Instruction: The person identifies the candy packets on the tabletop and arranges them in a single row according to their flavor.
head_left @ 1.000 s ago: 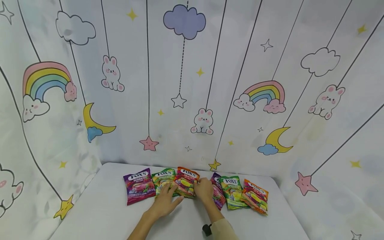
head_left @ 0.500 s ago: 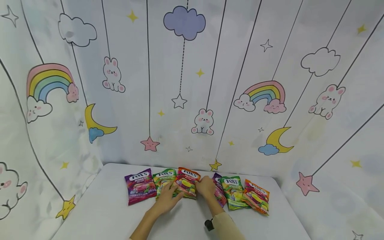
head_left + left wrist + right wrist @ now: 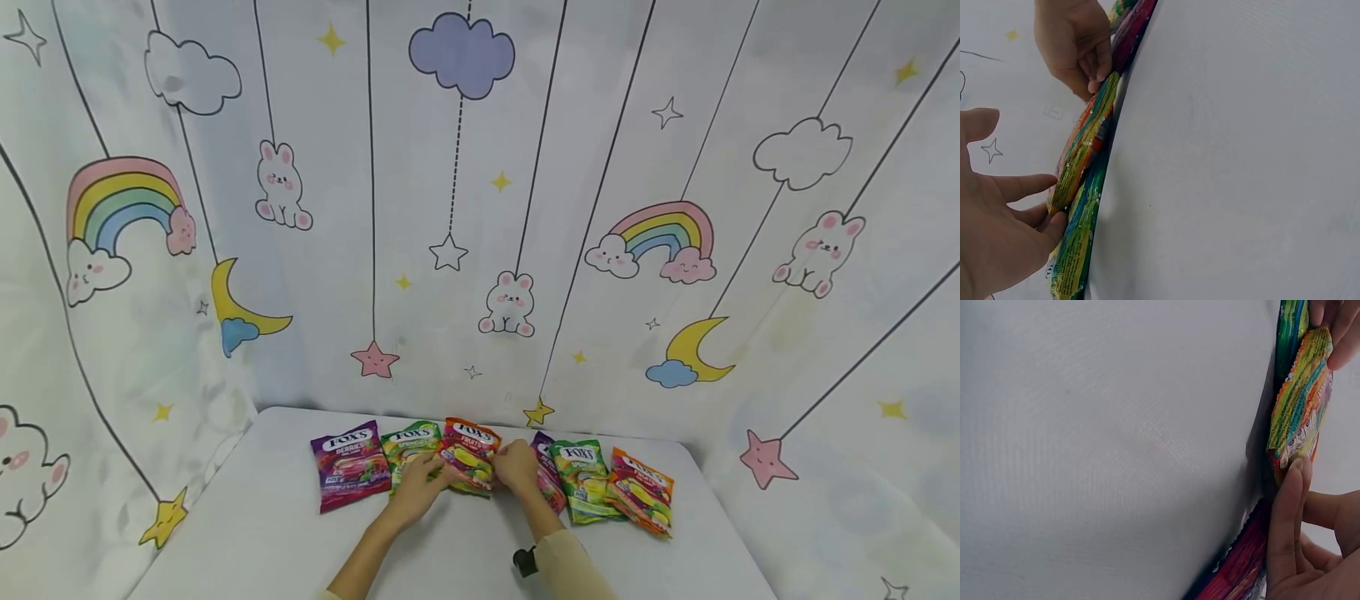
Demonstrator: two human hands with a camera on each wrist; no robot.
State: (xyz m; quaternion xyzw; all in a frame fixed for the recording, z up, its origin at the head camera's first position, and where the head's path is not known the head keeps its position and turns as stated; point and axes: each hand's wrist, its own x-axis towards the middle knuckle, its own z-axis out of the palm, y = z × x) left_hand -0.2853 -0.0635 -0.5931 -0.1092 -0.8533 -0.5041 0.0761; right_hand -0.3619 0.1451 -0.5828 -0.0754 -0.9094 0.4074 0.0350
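Observation:
My right hand (image 3: 517,468) pinches the right edge of an orange Fox's Fruits candy bag (image 3: 474,448), the middle one of the row. In the right wrist view, the thumb and fingers of that hand meet at the corner of the orange bag (image 3: 1304,403). My left hand (image 3: 417,490) touches the bag's left side with nearly straight fingers, overlapping a green Fox's candy bag (image 3: 408,439). The left wrist view shows its fingertips against the edge of the orange bag (image 3: 1082,150). A purple Fox's Berries bag (image 3: 351,467) lies left of the green one.
Right of my right hand are a second purple bag (image 3: 551,479), a second green bag (image 3: 583,483) and a second orange bag (image 3: 642,493), partly overlapping. All rest on a white table (image 3: 300,546). A printed cloth backdrop (image 3: 420,208) rises behind it.
My left hand's fingers have drawn in closer to the orange bag's lower left side. The right hand keeps its hold at the bag's edge, and the bags stay nearly where they were.

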